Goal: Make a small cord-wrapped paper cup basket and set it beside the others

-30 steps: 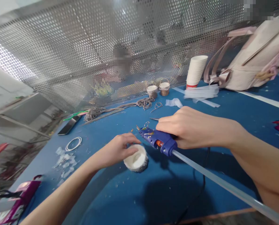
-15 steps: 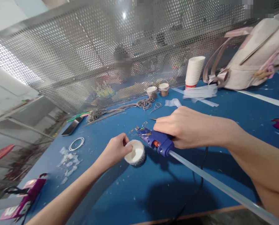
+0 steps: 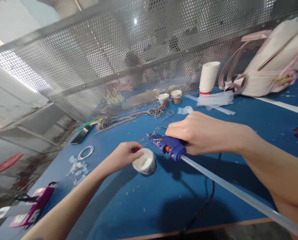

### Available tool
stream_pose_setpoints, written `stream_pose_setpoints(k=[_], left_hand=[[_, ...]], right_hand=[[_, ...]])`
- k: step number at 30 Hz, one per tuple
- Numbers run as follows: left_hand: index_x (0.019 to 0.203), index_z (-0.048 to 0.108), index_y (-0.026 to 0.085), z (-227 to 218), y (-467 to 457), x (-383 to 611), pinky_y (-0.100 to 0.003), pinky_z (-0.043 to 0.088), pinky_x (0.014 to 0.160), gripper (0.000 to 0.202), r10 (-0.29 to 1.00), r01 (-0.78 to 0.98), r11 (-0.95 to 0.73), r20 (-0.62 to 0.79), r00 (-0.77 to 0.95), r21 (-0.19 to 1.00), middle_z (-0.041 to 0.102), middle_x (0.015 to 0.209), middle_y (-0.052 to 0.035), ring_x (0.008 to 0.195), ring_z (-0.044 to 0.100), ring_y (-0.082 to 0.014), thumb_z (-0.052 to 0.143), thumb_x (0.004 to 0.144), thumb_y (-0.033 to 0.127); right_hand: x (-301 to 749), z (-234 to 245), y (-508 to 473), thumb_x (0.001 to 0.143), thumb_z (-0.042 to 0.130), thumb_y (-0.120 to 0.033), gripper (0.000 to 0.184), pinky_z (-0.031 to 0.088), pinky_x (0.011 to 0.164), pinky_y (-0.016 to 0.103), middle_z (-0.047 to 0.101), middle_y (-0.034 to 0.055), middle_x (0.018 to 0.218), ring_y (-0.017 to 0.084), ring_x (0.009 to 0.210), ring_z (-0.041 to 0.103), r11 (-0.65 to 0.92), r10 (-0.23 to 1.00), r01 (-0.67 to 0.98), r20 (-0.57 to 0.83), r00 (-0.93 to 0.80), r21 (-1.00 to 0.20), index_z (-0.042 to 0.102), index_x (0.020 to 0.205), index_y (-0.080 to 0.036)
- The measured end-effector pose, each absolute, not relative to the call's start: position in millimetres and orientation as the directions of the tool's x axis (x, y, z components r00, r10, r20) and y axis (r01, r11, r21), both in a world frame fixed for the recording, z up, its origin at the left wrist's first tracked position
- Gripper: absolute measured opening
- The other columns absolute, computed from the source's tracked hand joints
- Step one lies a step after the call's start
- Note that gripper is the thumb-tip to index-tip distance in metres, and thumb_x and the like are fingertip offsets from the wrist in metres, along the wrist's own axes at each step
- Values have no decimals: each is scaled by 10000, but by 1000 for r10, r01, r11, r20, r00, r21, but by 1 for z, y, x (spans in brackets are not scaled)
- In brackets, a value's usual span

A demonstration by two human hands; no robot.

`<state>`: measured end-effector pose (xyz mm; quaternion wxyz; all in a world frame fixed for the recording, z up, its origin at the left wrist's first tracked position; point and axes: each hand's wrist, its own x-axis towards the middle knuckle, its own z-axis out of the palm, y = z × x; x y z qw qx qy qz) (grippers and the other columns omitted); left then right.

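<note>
My right hand (image 3: 189, 133) is closed around a blue hot glue gun (image 3: 167, 146), held above the table with its nozzle pointing left. A long translucent glue stick (image 3: 214, 176) runs out of the gun's back end toward the lower right. At the middle of the table, my left hand (image 3: 127, 154) is closed on the rim of a small white cup (image 3: 147, 165), thumb over the edge. The cup's outer wall looks wrapped and wrinkled, and its open top faces up. The nozzle is apart from the cup, just above and to its right.
Grey cord (image 3: 106, 123) lies in bundles near the perforated metal screen (image 3: 89, 66). Two small cups (image 3: 176, 96), stacked paper cups (image 3: 209, 78), clear strips (image 3: 215, 99) and a pale backpack (image 3: 266, 73) stand behind. Left are a white ring (image 3: 85, 152), scraps (image 3: 77, 168) and a phone (image 3: 81, 134).
The whole view has shifted slightly. My left fingers have moved a little along the cup's rim, and the cup is tilted slightly differently. The glue gun stays in my right hand.
</note>
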<state>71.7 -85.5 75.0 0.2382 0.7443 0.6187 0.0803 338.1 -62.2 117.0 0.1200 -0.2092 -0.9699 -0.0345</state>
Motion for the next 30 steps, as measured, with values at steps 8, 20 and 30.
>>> stream_pose_setpoints(k=[8, 20, 30], left_hand=[[568, 496, 195, 56, -82, 78, -237, 313, 495, 158, 984, 907, -63, -127, 126, 416, 472, 522, 40, 531, 437, -119, 490, 686, 300], [979, 643, 201, 99, -106, 50, -289, 469, 749, 372, 999, 792, -26, 35, 6, 609, 689, 909, -39, 851, 616, -198, 539, 781, 498], [1069, 593, 213, 61, -150, 50, -270, 490, 726, 229, 901, 820, -410, 319, 295, 399, 649, 958, -55, 822, 611, -163, 537, 857, 280]], right_hand=[[339, 118, -65, 716, 463, -73, 108, 153, 501, 273, 560, -7, 690, 88, 487, 346, 911, 389, 411, 254, -885, 36, 502, 732, -172], [343, 121, -59, 758, 483, -103, 71, 190, 501, 251, 587, 7, 720, 97, 555, 437, 897, 421, 443, 287, -860, 11, 517, 746, -164], [342, 118, -42, 795, 480, -208, 101, 267, 548, 254, 559, 17, 685, 128, 608, 475, 861, 502, 506, 264, -823, -58, 490, 700, -176]])
